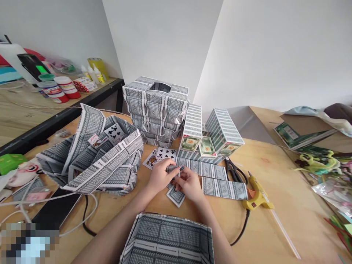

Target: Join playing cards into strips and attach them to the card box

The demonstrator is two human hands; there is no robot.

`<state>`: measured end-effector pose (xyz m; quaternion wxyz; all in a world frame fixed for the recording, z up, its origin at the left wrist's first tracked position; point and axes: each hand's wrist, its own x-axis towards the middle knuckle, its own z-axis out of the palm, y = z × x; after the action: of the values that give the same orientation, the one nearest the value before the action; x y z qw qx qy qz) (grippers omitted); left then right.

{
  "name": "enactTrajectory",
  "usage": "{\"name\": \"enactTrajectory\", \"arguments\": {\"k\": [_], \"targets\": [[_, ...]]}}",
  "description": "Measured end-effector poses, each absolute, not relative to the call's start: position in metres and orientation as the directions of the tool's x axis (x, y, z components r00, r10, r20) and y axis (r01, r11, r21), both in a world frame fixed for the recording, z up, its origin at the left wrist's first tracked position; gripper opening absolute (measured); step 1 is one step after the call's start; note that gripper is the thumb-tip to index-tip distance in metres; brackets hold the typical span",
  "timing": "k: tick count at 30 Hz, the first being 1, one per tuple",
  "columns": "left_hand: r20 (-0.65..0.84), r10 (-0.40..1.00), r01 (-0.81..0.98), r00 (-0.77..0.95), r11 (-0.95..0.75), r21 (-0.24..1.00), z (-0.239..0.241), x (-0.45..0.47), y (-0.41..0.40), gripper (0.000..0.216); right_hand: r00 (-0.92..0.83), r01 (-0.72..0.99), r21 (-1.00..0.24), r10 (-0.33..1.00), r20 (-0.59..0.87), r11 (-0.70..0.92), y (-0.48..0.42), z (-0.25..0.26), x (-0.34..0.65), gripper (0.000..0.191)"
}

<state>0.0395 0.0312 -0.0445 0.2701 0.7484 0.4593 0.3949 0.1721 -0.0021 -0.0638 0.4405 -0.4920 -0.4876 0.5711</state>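
Note:
My left hand (160, 176) and my right hand (190, 186) meet over the wooden table, both closed on a folded playing card (172, 169) with a grey patterned back. Another grey-backed card (176, 196) lies under my right hand. Face-up club cards (162, 154) lie just beyond my left hand. Strips of joined cards (224, 188) stretch to the right of my hands. A box made of cards (167, 238) sits at the near edge between my forearms.
A tall card-built box (155, 108) stands at the back, a collapsed card structure (99, 161) at the left. Card packs (209, 134) are stacked behind the strips. Scissors (233, 169) and a yellow glue gun (257, 198) lie at the right. Cables (85, 212) run at the left.

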Motion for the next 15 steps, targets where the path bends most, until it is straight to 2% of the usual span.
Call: {"name": "enactTrajectory", "arguments": {"k": [4, 9, 12, 15], "targets": [[0.348, 0.882, 0.397, 0.318, -0.457, 0.796, -0.0397, 0.0418, 0.0298, 0.009, -0.084, 0.009, -0.996, 0.992, -0.089, -0.089, -0.0033, -0.0619, 0.1716, 0.011], [0.338, 0.890, 0.276, 0.307, -0.423, 0.863, -0.0412, 0.0451, 0.0307, 0.009, -0.050, 0.064, -0.993, 0.993, -0.103, -0.099, -0.0033, -0.0622, 0.1727, 0.016], [0.303, 0.912, 0.187, 0.275, -0.360, 0.914, -0.0442, 0.0451, 0.0317, 0.009, -0.077, 0.098, -0.991, 0.992, -0.104, -0.096, -0.0032, -0.0634, 0.1739, 0.022], [0.195, 0.948, 0.134, 0.251, -0.234, 0.963, -0.0462, 0.0441, 0.0329, 0.010, -0.101, 0.124, -0.991, 0.993, -0.065, -0.052, -0.0035, -0.0639, 0.1747, 0.026]]}}
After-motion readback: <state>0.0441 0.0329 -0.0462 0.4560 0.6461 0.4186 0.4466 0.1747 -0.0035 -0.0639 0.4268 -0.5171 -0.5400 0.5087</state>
